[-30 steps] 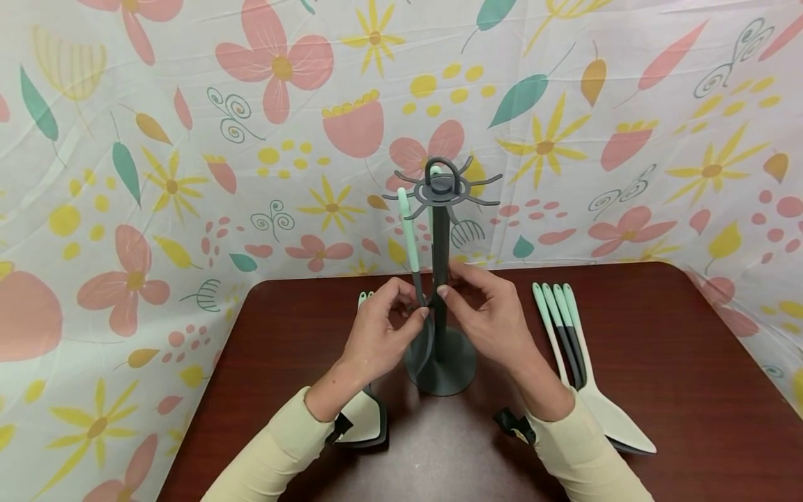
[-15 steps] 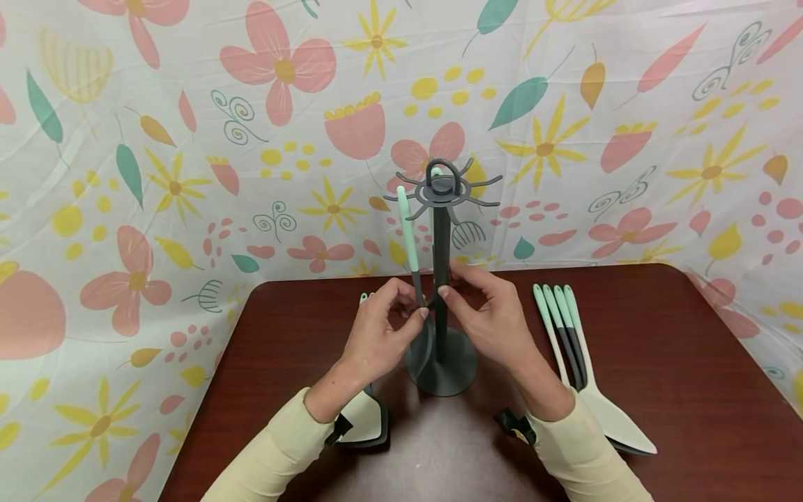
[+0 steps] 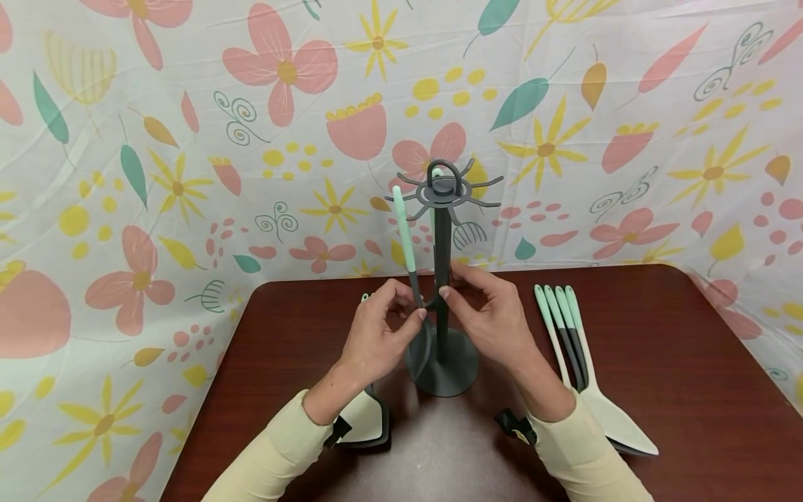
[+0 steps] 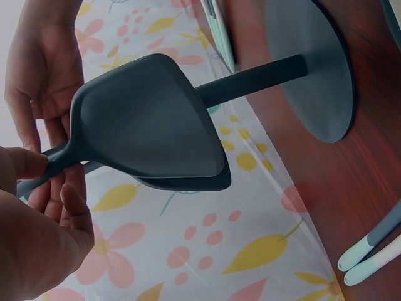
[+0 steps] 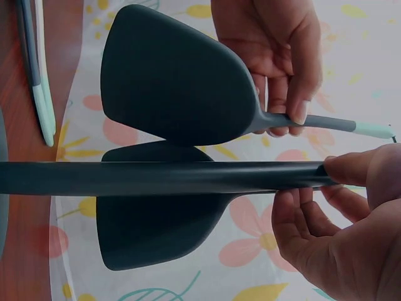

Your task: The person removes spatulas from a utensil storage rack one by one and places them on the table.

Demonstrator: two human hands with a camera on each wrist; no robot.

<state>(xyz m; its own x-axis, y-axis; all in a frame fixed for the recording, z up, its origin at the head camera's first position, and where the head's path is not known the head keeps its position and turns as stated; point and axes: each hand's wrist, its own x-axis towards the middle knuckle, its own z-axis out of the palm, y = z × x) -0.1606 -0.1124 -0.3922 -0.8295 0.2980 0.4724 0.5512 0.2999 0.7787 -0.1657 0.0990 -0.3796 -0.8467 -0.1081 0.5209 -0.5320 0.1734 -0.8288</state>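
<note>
My left hand point(image 3: 384, 333) pinches the neck of a dark spatula with a mint handle point(image 3: 404, 233). Its handle stands nearly upright, top end beside a left hook of the grey utensil stand point(image 3: 442, 261). In the left wrist view its broad dark blade point(image 4: 147, 119) fills the middle. My right hand point(image 3: 492, 317) grips the stand's post, thumb in front and fingers behind. A second dark spatula point(image 5: 156, 235) hangs behind the post, its mint handle partly hidden in the head view. I cannot tell whether the held spatula's handle is on a hook.
Several mint-handled utensils point(image 3: 574, 341) lie together at the right of the brown table point(image 3: 702, 362), with a white blade point(image 3: 617, 418) lowest. Other utensils with a white-and-dark head point(image 3: 364, 422) lie partly under my left forearm. A floral cloth point(image 3: 301, 167) hangs behind the table.
The top of the held spatula's handle has tipped slightly left. Both hands keep nearly the same places on the spatula and the post.
</note>
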